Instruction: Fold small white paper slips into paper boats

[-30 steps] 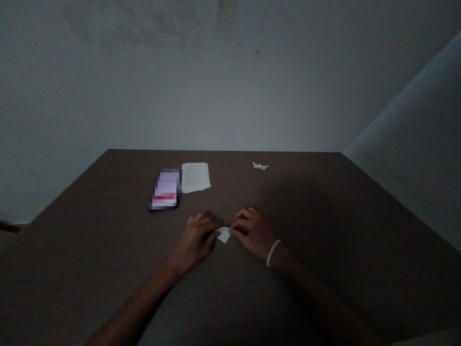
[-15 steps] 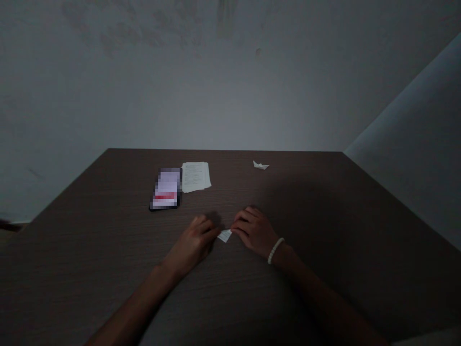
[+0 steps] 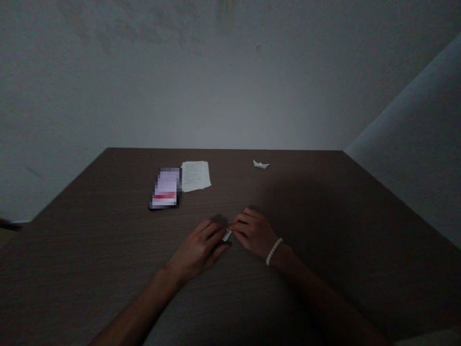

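A small folded piece of printed paper (image 3: 226, 235) lies between my two hands near the middle of the table, mostly covered by fingers. My left hand (image 3: 201, 247) reaches over it from the left, its fingers on the paper and its thumb stretched along the lower side. From the right, my right hand (image 3: 254, 231) pinches the paper's upper right edge between thumb and fingertips. A beaded bracelet (image 3: 274, 251) circles the right wrist.
On the brown table (image 3: 230, 298), a phone (image 3: 166, 187) with a blurred screen lies left, beside a stack of printed paper sheets (image 3: 194, 176). A small white paper boat (image 3: 260, 165) stands farther back, right of centre. A grey wall (image 3: 230, 96) rises behind the table.
My left hand has slid right and over the paper, its thumb moving away from the fingers. Less of the paper shows now. My right hand stays almost where it was.
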A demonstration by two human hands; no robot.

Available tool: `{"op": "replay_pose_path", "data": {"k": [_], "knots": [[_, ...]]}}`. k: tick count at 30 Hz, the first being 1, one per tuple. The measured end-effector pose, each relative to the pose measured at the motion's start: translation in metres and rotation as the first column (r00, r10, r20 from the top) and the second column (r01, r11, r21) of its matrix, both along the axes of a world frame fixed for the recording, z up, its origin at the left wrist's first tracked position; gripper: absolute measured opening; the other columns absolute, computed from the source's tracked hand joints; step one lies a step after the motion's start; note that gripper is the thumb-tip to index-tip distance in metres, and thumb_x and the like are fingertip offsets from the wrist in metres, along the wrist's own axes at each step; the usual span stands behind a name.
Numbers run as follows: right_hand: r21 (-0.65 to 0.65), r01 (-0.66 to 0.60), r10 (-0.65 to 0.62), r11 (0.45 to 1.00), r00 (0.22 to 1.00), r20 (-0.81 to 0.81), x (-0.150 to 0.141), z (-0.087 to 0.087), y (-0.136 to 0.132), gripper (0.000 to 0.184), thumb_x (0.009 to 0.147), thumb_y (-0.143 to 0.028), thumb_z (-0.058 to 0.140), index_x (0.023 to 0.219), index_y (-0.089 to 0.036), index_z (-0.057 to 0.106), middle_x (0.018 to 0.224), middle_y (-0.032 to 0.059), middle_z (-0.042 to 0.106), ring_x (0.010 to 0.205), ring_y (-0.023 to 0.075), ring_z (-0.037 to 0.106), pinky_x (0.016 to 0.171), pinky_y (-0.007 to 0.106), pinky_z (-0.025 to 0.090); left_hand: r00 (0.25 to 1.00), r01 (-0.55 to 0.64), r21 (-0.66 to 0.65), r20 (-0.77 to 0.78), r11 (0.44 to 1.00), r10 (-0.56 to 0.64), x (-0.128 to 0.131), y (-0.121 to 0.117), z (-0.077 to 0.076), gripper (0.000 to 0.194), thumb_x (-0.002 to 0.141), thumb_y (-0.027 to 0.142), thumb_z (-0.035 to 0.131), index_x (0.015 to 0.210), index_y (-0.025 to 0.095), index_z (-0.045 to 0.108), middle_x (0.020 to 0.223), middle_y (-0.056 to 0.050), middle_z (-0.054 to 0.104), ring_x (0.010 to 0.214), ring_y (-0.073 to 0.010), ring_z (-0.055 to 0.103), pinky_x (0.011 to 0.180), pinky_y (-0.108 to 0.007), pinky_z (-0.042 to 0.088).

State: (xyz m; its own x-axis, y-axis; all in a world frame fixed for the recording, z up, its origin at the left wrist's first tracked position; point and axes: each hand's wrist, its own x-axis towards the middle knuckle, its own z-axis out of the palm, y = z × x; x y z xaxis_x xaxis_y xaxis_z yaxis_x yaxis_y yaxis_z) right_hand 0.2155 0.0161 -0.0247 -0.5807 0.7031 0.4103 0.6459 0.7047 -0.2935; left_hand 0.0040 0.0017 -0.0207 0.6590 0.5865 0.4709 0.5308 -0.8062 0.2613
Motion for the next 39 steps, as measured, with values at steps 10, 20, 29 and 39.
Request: {"op": "replay_pose_path", "data": {"k": [10,20,29,39], "knots": [[-0.043,-0.019,0.017,0.999,0.999,-0.028,0.0025,0.0047,-0.0014,0.019,0.09,-0.012,0.055,0.095,-0.021,0.072,0.087,0.0041,0.065,0.085,0.0184,0.051,0.075,0.03,0.045,1.0,-0.015,-0.095,0.001,0.995,0.016,0.0023,-0.001,-0.0009,0.018,0.094,0.023,0.052,0.1,0.016,0.067,0.095,-0.008,0.061,0.088,-0.0198,0.056,0.077,-0.035,0.053],[-0.079,-0.031,0.03,0.996,0.999,-0.022,0.0057,0.0045,-0.0013,0.024,0.088,-0.009,0.054,0.1,-0.021,0.071,0.092,0.0044,0.063,0.087,0.0188,0.049,0.077,0.031,0.044,0.999,0.02,-0.102,-0.031,0.995,-0.024,0.0033,-0.0008,0.0038,0.02,0.096,0.02,0.048,0.101,0.015,0.067,0.097,-0.009,0.062,0.089,-0.0199,0.057,0.077,-0.037,0.055],[-0.102,-0.045,0.032,0.994,0.992,-0.123,0.0059,-0.0011,-0.0017,0.024,0.083,-0.007,0.059,0.094,-0.024,0.072,0.092,0.003,0.062,0.086,0.0179,0.05,0.078,0.031,0.044,0.997,0.048,-0.091,-0.054,0.995,-0.054,0.0046,-0.0015,-0.0013,0.019,0.096,0.018,0.049,0.09,0.013,0.066,0.086,-0.007,0.061,0.085,-0.0185,0.055,0.075,-0.034,0.052],[-0.108,0.021,-0.034,0.994,0.993,-0.115,0.0024,0.0031,-0.0065,0.016,0.081,-0.015,0.063,0.091,-0.023,0.072,0.091,0.0038,0.062,0.086,0.0188,0.051,0.079,0.034,0.044,0.998,0.055,-0.127,-0.016,0.99,-0.057,0.0051,-0.002,0.0034,0.02,0.095,0.017,0.048,0.089,0.013,0.067,0.085,-0.007,0.06,0.083,-0.018,0.055,0.074,-0.033,0.052]]}}
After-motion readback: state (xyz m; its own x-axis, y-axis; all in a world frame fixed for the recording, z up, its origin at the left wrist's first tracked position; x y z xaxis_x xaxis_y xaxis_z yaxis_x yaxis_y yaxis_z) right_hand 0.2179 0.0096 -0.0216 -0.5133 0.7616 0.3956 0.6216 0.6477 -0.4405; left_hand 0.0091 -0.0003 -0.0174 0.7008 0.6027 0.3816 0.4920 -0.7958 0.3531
